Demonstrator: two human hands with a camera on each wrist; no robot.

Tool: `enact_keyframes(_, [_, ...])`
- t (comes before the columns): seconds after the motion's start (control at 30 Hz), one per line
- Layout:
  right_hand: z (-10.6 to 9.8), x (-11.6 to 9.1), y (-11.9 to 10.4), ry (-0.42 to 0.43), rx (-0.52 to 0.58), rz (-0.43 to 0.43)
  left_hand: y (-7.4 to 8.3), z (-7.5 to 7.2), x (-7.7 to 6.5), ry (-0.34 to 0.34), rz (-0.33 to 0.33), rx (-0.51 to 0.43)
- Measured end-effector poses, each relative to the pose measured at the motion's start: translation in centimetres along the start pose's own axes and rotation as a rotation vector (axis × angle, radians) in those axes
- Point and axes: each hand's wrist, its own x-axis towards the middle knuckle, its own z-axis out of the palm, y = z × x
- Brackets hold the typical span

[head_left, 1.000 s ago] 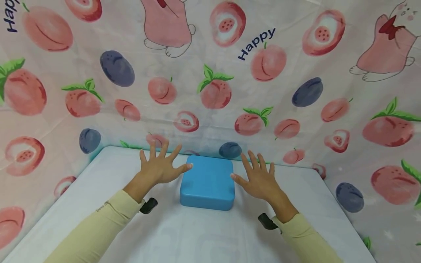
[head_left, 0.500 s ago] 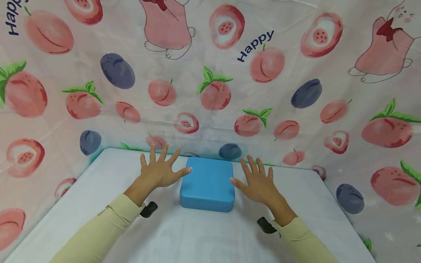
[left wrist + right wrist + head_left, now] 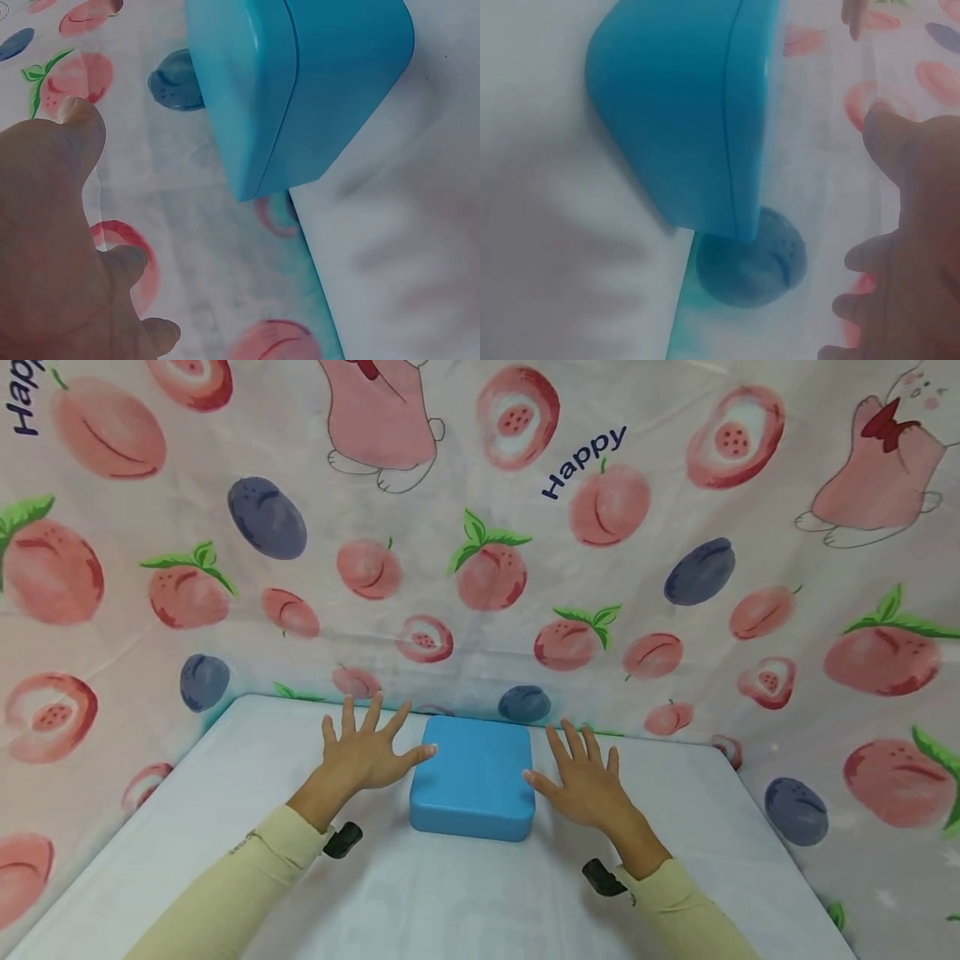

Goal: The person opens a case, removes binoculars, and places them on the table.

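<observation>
A blue box [image 3: 472,777] with rounded corners sits on the white table near its back edge. In both wrist views a thin seam runs round its side, close to the top. My left hand [image 3: 365,758] is held above the table at the box's left, fingers spread, the thumb overlapping the box's left edge in the head view. On the other side my right hand [image 3: 588,785] hovers with its fingers fanned out, thumb tip at the right edge of the box. Neither hand holds anything. The left wrist view shows the left hand [image 3: 52,247] apart from the box [image 3: 300,82].
A fabric backdrop [image 3: 480,560] printed with peaches, plums and cartoon figures rises behind the table and along its sides. The white tabletop [image 3: 465,902] stretches in front of the box. A small black device [image 3: 343,841] sits under each wrist.
My right hand has drifted slightly down and left in the head view. The left hand sits slightly lower than a second ago. The box stays in place.
</observation>
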Motion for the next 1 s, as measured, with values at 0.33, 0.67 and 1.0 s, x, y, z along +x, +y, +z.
enact_keyframes(0.33, [1.1,0.2,0.4,-0.015,0.040,0.012,-0.2,0.8,0.4,0.000,0.004,-0.015])
enact_keyframes(0.67, [1.3,0.2,0.6,-0.016,0.060,0.015,-0.2,1.5,0.7,-0.009,0.006,-0.011])
enact_keyframes(1.0, [1.6,0.3,0.6,-0.067,0.089,0.049,0.0,2.0,0.8,-0.015,0.020,-0.018])
